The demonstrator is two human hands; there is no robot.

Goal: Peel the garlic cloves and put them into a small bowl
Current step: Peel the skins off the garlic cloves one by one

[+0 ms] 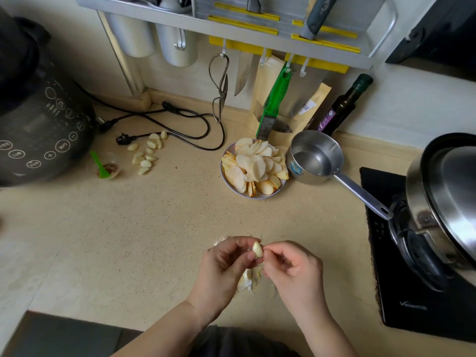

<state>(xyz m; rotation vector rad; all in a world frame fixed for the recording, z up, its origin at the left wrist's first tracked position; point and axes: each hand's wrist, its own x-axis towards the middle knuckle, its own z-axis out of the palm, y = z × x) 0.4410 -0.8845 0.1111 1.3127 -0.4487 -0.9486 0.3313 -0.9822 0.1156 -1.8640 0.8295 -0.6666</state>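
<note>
Your left hand (226,266) and right hand (291,266) are both pinching one garlic clove (257,249) just above the counter (128,240), near the front edge; loose skins (248,280) sit under your palms; the peeled cloves (146,153) are piled way off left by the cooker (38,119); apple slices on a plate (253,168) sit behind.

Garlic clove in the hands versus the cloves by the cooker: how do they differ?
The held clove is single, pinched upright between left hand and right hand; the loose cloves are many, lying scattered on the countertop, untouched. Both look pale and peeled.
</note>
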